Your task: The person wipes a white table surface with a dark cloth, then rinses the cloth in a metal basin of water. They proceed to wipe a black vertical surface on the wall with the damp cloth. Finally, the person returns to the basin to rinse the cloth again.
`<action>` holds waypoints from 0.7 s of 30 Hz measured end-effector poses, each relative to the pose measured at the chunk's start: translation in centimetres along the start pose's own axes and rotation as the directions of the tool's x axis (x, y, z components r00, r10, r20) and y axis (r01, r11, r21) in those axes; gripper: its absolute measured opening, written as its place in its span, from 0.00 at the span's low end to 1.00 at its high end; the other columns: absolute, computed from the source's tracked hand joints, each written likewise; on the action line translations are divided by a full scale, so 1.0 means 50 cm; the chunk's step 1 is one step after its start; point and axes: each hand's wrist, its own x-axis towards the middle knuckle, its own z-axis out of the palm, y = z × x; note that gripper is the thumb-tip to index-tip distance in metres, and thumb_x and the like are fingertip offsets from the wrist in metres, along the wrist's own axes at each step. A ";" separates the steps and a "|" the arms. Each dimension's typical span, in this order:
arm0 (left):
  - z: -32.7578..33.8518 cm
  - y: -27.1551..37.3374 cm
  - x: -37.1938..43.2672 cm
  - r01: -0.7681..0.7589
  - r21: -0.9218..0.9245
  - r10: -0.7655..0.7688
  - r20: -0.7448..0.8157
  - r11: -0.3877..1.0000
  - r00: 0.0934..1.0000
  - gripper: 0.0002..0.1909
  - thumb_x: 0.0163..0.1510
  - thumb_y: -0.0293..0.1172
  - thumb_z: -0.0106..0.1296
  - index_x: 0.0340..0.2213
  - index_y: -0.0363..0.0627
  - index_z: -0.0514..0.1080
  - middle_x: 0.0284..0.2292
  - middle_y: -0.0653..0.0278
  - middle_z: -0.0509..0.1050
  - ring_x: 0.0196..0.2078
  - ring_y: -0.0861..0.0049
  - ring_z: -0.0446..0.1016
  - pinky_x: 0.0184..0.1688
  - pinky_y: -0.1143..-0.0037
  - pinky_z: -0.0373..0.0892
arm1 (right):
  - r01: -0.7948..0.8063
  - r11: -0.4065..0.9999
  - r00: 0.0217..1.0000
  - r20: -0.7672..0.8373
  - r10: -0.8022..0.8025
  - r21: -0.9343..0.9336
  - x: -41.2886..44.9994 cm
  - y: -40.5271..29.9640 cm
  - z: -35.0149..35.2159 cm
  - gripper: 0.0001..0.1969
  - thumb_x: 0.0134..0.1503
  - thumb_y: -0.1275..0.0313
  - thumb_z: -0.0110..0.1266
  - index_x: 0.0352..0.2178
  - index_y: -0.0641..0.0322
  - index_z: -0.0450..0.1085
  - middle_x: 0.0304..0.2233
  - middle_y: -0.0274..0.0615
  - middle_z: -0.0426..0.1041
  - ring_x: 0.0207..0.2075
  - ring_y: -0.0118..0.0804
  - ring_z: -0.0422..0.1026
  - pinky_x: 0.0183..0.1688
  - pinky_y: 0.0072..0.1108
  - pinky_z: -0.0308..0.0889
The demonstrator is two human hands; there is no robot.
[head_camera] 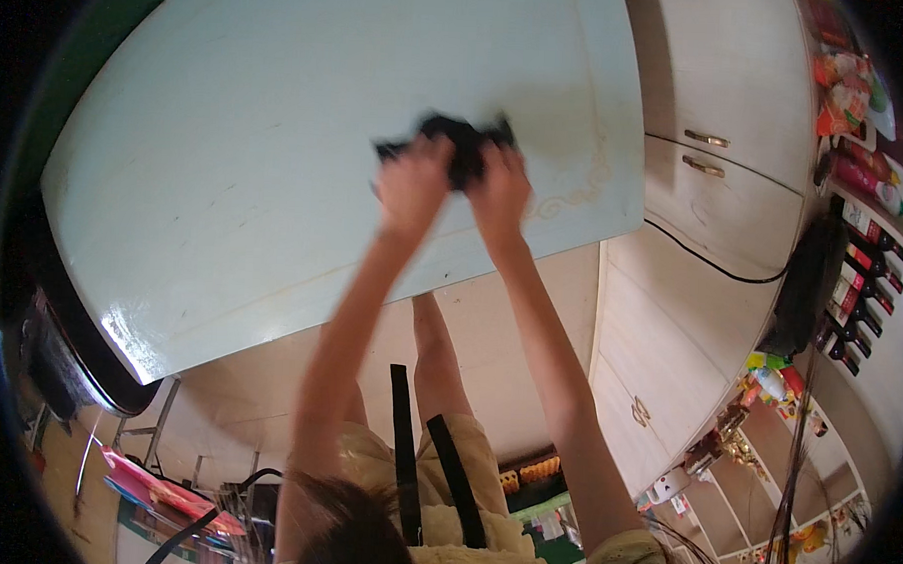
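Both my hands are on a black cloth (467,152) over a pale blue tabletop (278,127), right of its middle. My left hand (414,172) has its fingers bent onto the cloth's left part, and a dark corner sticks out beyond them. On the cloth's right part lies my right hand (506,179), fingers curled down. Motion blurs the hands and cloth, so the exact hold of the fingertips is hard to see. A gold scroll pattern (574,200) runs along the tabletop near my right hand.
White cabinets (727,90) with metal handles stand at the right, a black cable (713,265) crossing them. Wine bottles (870,259) and packaged snacks (846,102) are at the far right. A black-edged table or seat (130,401) is at the lower left, near a pink item (168,488).
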 end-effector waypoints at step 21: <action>0.021 -0.177 -0.175 0.286 -0.173 -0.131 0.596 0.942 0.792 0.13 0.38 0.29 0.47 0.31 0.45 0.64 0.27 0.51 0.72 0.33 0.54 0.70 0.34 0.61 0.66 | 0.230 0.971 0.900 0.395 -0.183 -0.073 -0.157 -0.082 0.116 0.16 0.34 0.80 0.51 0.30 0.67 0.65 0.30 0.49 0.66 0.36 0.49 0.64 0.37 0.32 0.64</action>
